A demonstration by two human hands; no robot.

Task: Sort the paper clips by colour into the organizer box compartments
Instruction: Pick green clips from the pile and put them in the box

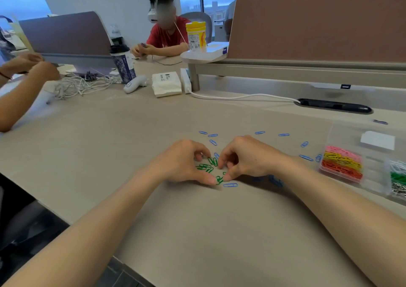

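A small pile of green paper clips [206, 167] lies on the beige desk [197, 231], ringed by both my hands. My left hand [184, 163] curls round the pile from the left, my right hand [250, 158] from the right. The two thumb tips meet on a few green clips at the near side. Blue paper clips [230, 185] are scattered around the hands, some at the back [212, 135] and some toward the box [305, 157]. The clear organizer box [373, 168] stands at the right, holding pink [342, 151], yellow [342, 159] and orange-red clips [342, 170], plus green [398, 178] and white ones [398, 167].
A white block [377, 140] sits on the box's far side. Behind are a tissue pack [167, 84], a tumbler [123, 64], tangled white cords [81, 86], a white cable [241, 97] and a desk divider [318, 22]. Another person's arms [22, 88] reach in at left.
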